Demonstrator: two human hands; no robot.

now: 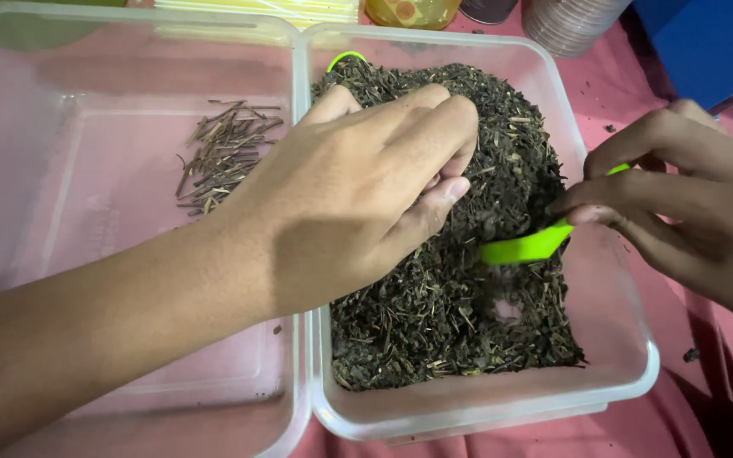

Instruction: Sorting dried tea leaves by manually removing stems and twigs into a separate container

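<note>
- The left hand (358,187) is reaching across from the left into the right tub (629,373), which is holding a heap of dark dried leaves (451,314).
- Its fingers are curling together, tips pressing down into the leaves near the middle of the heap; whether a stem is pinched between them cannot be told, since the tips are hidden.
- The right hand (689,195) is hovering over the tub's right wall, thumb and fingers clamped on a bright green scoop (523,246) whose blade is lying on the leaves just beside the left fingertips.
- A second green piece (345,58) is peeking out at the far edge of the heap.
- The left tub (10,110) is touching the right one along their shared rims and is holding only a small pile of thin brown stems (226,153) near its far right side.
- Judging from this, stems are being picked out of the leaves and laid aside; doing it well is calling for a light pinch with the fingertips, so that only the stem is lifting and the leaf is staying behind.
- The scoop is best spreading the heap thin, so that stems are showing instead of being dug for.
- Crumbs are already lying on the pink cloth (680,407), so lifts over the rim are wanting to be low and slow.
</note>
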